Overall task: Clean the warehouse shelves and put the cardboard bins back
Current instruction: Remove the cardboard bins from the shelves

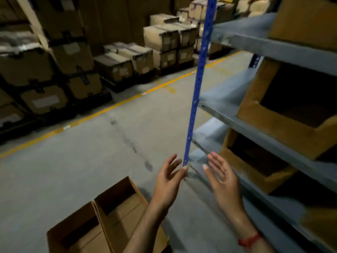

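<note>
1. The left hand [168, 179] is open, with its fingers straight and spread and its palm turned toward the right. It holds nothing.
2. The right hand [221, 181] is open too and also empty, with its palm facing the left hand. A red thread band [249, 241] circles its wrist.
3. The two hands hang side by side, apart from each other, at the near left corner of the rack [284, 50]. They are beside the foot of its blue upright [198, 79].
4. The left thumb tip overlaps the lower end of the upright. I cannot tell whether it touches.
5. Two open cardboard bins stand on the floor [73, 170], touching side by side. The nearer floor bin [76, 234] is at the bottom edge. The farther floor bin [116, 203] lies partly under the left forearm.
6. One shelf bin [284, 115] sits on the middle shelf [218, 99], set in from its left end, with its cut-out front facing the aisle.
7. A lower bin [255, 168] sits on the lower shelf [207, 132], also in from the left end.
8. A top bin [306, 21] stands on the uppermost shelf, cut off by the picture's edge.
9. A yellow line [109, 108] crosses the floor. Beyond it stand stacked cartons [127, 61].
</note>
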{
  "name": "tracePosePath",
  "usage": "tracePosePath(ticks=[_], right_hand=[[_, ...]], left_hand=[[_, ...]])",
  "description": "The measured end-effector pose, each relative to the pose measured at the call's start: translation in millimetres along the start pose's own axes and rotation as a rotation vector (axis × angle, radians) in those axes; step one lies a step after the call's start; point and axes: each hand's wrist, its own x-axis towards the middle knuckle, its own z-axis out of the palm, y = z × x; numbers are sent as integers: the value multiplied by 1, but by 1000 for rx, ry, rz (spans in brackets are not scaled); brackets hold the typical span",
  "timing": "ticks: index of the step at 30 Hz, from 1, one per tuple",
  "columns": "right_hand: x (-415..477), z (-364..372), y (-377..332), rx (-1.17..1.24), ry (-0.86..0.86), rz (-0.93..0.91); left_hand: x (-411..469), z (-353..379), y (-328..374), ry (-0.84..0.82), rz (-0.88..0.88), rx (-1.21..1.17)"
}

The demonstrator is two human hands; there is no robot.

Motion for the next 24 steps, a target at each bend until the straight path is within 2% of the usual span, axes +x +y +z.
tracePosePath(ticks=[7, 15, 19, 24], right_hand=[[22, -97, -92, 39, 272, -218], [32, -202, -162, -40, 517, -453], [46, -233, -185, -97, 610, -555], [82, -255, -205, -238, 721, -606]], left_hand=[[14, 109, 93, -194, 263, 39], [26, 228, 166, -402, 509, 37], [42, 258, 192, -397, 580, 32], [78, 278, 227, -293, 635, 69]])
